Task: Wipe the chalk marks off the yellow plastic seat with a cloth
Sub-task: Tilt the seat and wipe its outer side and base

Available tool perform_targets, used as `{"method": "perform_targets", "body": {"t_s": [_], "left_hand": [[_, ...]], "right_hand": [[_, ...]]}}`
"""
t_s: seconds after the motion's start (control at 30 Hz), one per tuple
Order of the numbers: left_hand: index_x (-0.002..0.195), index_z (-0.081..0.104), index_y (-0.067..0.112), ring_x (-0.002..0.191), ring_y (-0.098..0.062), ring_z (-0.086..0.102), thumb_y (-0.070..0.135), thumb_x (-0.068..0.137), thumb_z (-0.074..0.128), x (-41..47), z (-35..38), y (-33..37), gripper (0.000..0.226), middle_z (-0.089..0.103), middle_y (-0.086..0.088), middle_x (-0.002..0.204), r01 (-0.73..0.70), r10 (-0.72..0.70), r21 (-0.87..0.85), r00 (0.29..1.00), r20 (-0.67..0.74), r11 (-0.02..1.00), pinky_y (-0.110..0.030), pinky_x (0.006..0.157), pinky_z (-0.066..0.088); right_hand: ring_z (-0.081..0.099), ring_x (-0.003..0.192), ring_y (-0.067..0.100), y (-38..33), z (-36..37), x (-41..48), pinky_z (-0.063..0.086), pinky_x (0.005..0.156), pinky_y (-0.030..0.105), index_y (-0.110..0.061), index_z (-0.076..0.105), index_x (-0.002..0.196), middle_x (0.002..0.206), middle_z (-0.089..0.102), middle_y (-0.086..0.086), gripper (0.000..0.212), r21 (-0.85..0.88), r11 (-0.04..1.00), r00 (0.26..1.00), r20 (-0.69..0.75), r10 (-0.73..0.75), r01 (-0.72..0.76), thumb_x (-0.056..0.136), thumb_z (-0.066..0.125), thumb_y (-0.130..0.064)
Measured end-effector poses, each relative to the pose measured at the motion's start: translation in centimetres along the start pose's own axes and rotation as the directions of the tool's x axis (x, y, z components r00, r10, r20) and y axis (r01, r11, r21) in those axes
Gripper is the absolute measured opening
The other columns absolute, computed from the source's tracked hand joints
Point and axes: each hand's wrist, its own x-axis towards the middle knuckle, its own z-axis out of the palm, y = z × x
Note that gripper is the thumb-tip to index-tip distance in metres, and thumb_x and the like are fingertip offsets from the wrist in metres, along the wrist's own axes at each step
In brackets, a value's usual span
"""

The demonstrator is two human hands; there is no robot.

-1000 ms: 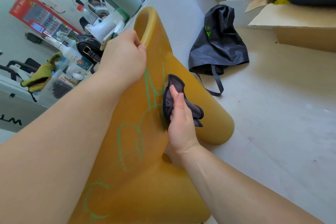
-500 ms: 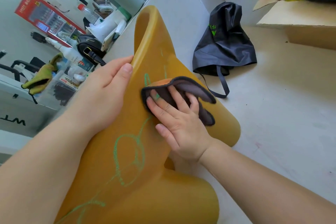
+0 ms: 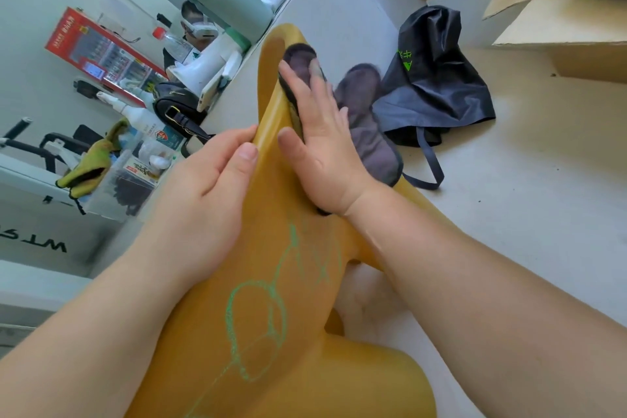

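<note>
Your right hand (image 3: pixel 322 153) lies flat on the dark grey cloth (image 3: pixel 364 119), its fingers (image 3: pixel 295 78) straight and slightly spread, pressing the fabric against the upper part of the yellow plastic seat (image 3: pixel 305 383), close below its curved top rim. The thumb points out to the left and rests on bare yellow plastic beside the cloth. A loose part of the cloth hangs off the seat's right side, beyond your knuckles, and looks blurred. Your left hand (image 3: pixel 203 207) holds the seat's left edge, fingers pressed together along it and the thumb laid at the edge of the front face. The seat itself runs from the bottom of the view up and away between your two forearms, tilted, with its lower lobe nearest you, standing on the pale floor (image 3: pixel 509 214). Green chalk marks (image 3: pixel 230 312) show on the face below your right wrist: a rounded loop with a line trailing off toward the bottom, and fainter scribbles above it nearer the cloth. On the floor to the right, just past the hanging cloth, lies a black bag (image 3: pixel 434 85) with green lettering and a strap. A cardboard box (image 3: pixel 559 30) sits further right. At upper left a pale green flask (image 3: pixel 230 0) stands among bottles and other clutter.
</note>
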Motion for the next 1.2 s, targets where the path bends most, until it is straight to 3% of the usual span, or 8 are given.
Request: {"method": "perform_targets", "body": {"t_s": [0.2,0.37,0.47,0.6,0.77,0.9,1.0,1.2], "left_hand": [[0.132,0.061,0.040,0.101,0.027,0.048,0.039,0.106,0.034,-0.1,-0.1,-0.1,0.037,0.058,0.038,0.110,0.060,-0.063,-0.048,0.997,-0.050,0.997,0.007,0.076,0.033],[0.140,0.054,0.032,0.095,0.039,0.037,0.036,0.106,0.032,-0.1,0.1,0.7,0.041,0.050,0.035,0.120,0.059,-0.058,-0.058,0.998,0.011,0.997,0.012,0.077,0.023],[0.143,0.053,0.027,0.112,0.025,0.044,0.034,0.106,0.035,0.0,0.0,0.8,0.041,0.054,0.020,0.138,0.051,-0.050,-0.032,0.999,0.016,0.998,0.010,0.087,0.026],[0.144,0.051,0.032,0.126,0.004,0.049,0.042,0.106,0.033,-0.2,-0.1,0.8,0.043,0.056,0.017,0.139,0.080,-0.079,-0.031,0.996,0.044,0.996,-0.012,0.105,0.034],[0.138,0.057,0.032,0.093,0.033,0.047,0.034,0.107,0.032,-0.2,-0.1,1.1,0.040,0.055,0.035,0.108,0.091,-0.090,-0.088,0.996,0.012,0.992,0.009,0.073,0.029],[0.139,0.054,0.037,0.085,0.039,0.040,0.036,0.107,0.029,-0.4,-0.1,0.7,0.040,0.048,0.041,0.103,0.097,-0.096,-0.084,0.995,0.020,0.992,0.012,0.069,0.024],[0.134,0.056,0.035,0.082,0.041,0.038,0.033,0.108,0.030,-0.4,0.0,1.0,0.038,0.045,0.041,0.101,0.081,-0.080,-0.082,0.997,0.017,0.993,0.013,0.069,0.023],[0.138,0.057,0.033,0.107,0.026,0.048,0.038,0.108,0.027,0.3,-0.1,0.3,0.042,0.055,0.029,0.124,0.093,-0.087,-0.136,0.995,0.051,0.986,0.011,0.081,0.027]], "right_hand": [[-0.013,0.158,0.025,-2.6,3.4,-8.6,0.005,0.125,0.059,-0.009,0.000,0.163,0.171,-0.009,0.010,0.107,0.038,0.997,0.995,-0.070,0.065,-0.063,0.087,0.003,-0.085],[-0.034,0.151,0.019,-6.5,4.8,-14.4,-0.010,0.124,0.055,-0.024,-0.022,0.157,0.164,-0.037,-0.003,0.101,0.158,0.963,0.974,0.099,0.206,-0.220,0.084,0.002,-0.089],[-0.028,0.153,0.020,-4.1,3.0,-7.3,-0.009,0.123,0.057,-0.036,-0.012,0.157,0.168,-0.024,0.002,0.085,0.091,0.948,0.952,0.014,0.306,-0.306,0.084,0.010,-0.072],[-0.011,0.157,0.018,-1.9,0.9,-1.4,-0.014,0.123,0.056,-0.038,0.007,0.162,0.172,0.000,-0.002,0.099,0.122,0.925,0.925,-0.081,0.371,-0.361,0.078,-0.007,-0.088],[-0.018,0.157,0.021,-4.2,5.0,-11.6,-0.001,0.124,0.058,-0.034,-0.003,0.160,0.171,-0.013,0.000,0.081,0.095,0.972,0.974,-0.049,0.220,-0.215,0.088,0.029,-0.055],[-0.029,0.153,0.023,-5.5,7.2,-19.3,-0.007,0.123,0.059,-0.044,-0.022,0.156,0.167,-0.029,-0.007,0.085,0.126,0.964,0.971,0.086,0.225,-0.235,0.087,0.005,-0.087],[-0.034,0.151,0.020,-4.7,6.6,-16.4,-0.011,0.123,0.056,-0.054,-0.027,0.150,0.163,-0.037,-0.010,0.077,0.092,0.962,0.966,0.050,0.255,-0.258,0.090,0.013,-0.081],[-0.013,0.157,0.015,-3.8,2.9,-4.7,-0.014,0.122,0.057,-0.043,0.006,0.160,0.172,-0.007,-0.009,0.094,0.167,0.929,0.927,-0.126,0.353,-0.331,0.079,-0.004,-0.090]]}}
